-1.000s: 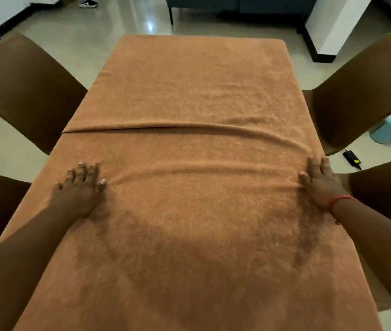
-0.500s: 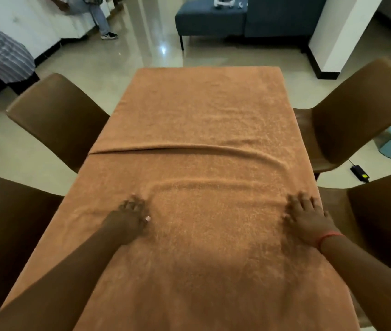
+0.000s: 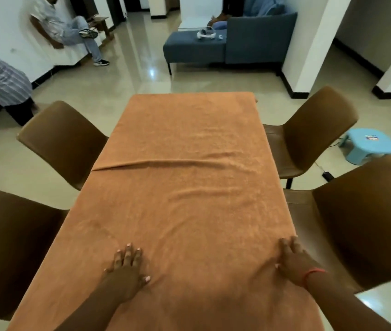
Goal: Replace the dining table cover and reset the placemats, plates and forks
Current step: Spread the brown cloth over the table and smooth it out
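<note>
Both our hands have come back toward us since the earlier frames, sliding along the orange table cover [image 3: 189,177]; our view has also lifted, so that more of the room shows behind the table. Our left hand [image 3: 125,271] lies flat on the cover, fingers straight and a little spread, thumb out to the side, holding nothing; it presses the cloth near the middle of the near end. Our right hand [image 3: 293,263] lies flat too, fingers straight and close together, at the right edge of the cover, with the fingertips just at the border; a red thread [image 3: 312,273] goes around its wrist. The cover spreads over the whole table, from under our palms to the far end; beyond our fingers one long fold [image 3: 165,162] crosses it from side to side, and between this fold and our hands we see softer wrinkles [image 3: 204,191]. Just outside the right hand stands a brown chair [image 3: 366,218], and another one [image 3: 313,130] farther ahead; outside the left hand stand two more, a near one [image 3: 10,247] and a far one [image 3: 63,139]. Far ahead of both hands are a blue sofa [image 3: 232,46] and a light blue stool [image 3: 366,145] on the floor to the right; a person [image 3: 68,27] sits by the left wall.
</note>
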